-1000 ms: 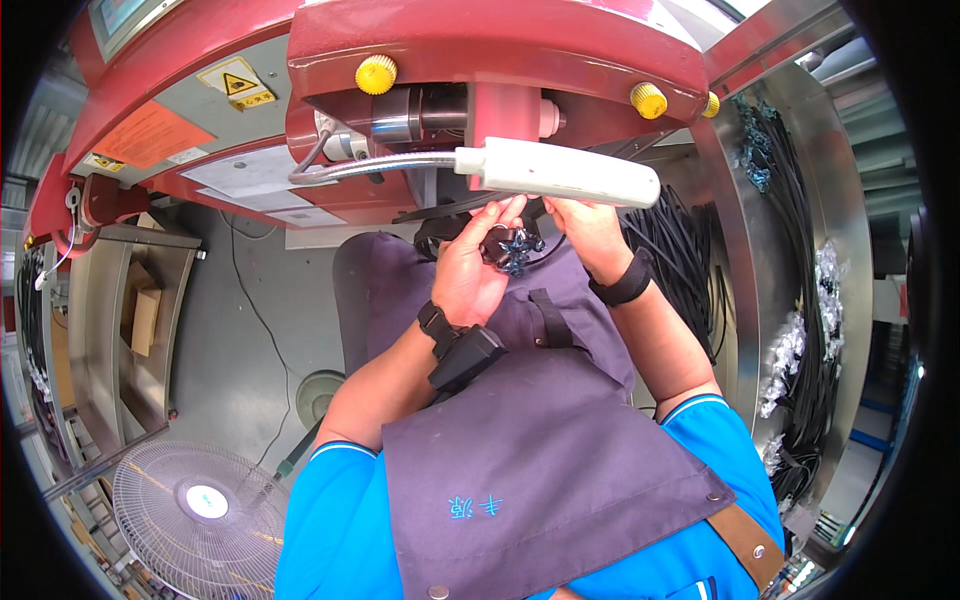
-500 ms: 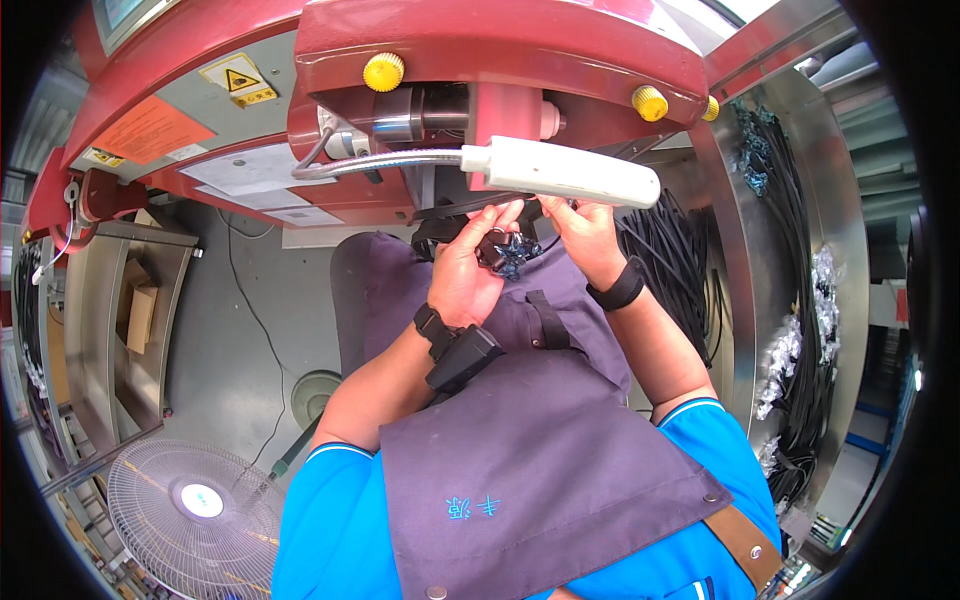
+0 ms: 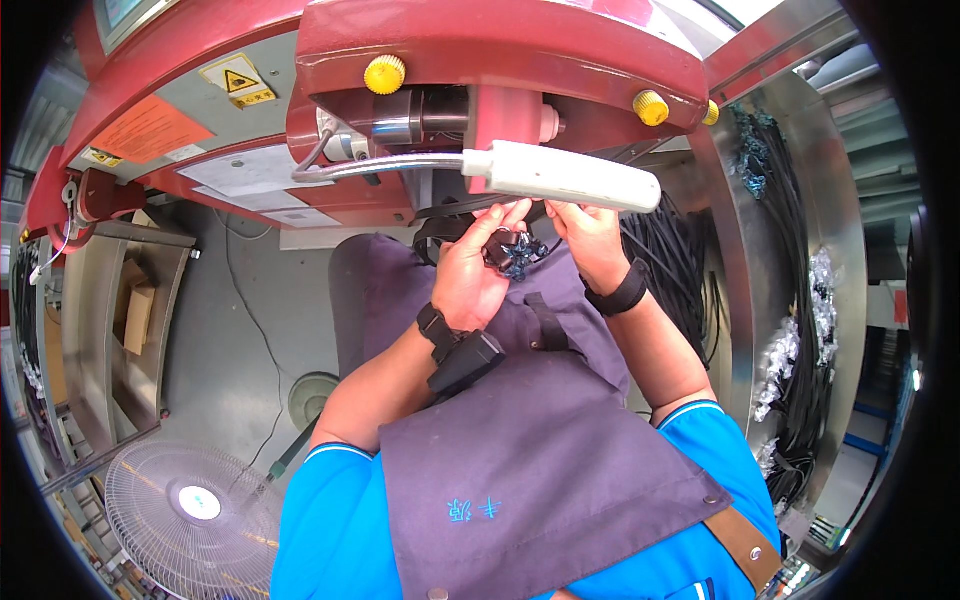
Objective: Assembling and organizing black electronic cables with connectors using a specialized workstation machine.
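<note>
The left hand (image 3: 474, 268) held a strap (image 3: 450, 210) in curled fingers. A lamp (image 3: 572, 177) overlapped the right hand (image 3: 592, 243); its grip was unclear.

To your left, a stainless-steel shelf unit (image 3: 88, 330) holds an open cardboard box (image 3: 139, 318). Below it stands a wire-guarded fan (image 3: 165, 520), its round base (image 3: 312, 397) on the grey floor (image 3: 215, 350), which a dark cable (image 3: 266, 340) crosses. To your right rises a metal trough wall (image 3: 852, 330); a bright white patch (image 3: 728, 14) glares at upper right.
</note>
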### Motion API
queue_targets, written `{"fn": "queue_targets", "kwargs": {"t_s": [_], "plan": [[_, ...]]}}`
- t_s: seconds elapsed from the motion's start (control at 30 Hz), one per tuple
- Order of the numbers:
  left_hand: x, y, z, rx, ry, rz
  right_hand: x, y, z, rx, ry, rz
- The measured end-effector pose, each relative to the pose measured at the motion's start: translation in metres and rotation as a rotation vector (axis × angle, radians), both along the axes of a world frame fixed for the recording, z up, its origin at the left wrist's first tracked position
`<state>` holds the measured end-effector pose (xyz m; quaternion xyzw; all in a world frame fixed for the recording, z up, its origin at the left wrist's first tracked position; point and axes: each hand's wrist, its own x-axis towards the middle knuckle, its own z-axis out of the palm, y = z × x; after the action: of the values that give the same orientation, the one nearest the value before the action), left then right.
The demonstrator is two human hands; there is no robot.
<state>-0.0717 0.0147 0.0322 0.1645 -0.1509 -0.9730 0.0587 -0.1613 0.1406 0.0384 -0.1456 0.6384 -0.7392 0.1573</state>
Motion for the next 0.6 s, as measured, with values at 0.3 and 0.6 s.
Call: {"fn": "queue_targets", "kwargs": {"t_s": [0.3, 0.6], "plan": [[0.015, -0.003, 0.0, -0.135, 0.013, -0.036, 0.004, 0.02, 0.002, -0.002, 0.139, 0.13], [0.018, -0.005, -0.009, -0.259, 0.081, -0.03, 0.006, 0.022, 0.034, 0.406, 0.947, 0.208]]}}
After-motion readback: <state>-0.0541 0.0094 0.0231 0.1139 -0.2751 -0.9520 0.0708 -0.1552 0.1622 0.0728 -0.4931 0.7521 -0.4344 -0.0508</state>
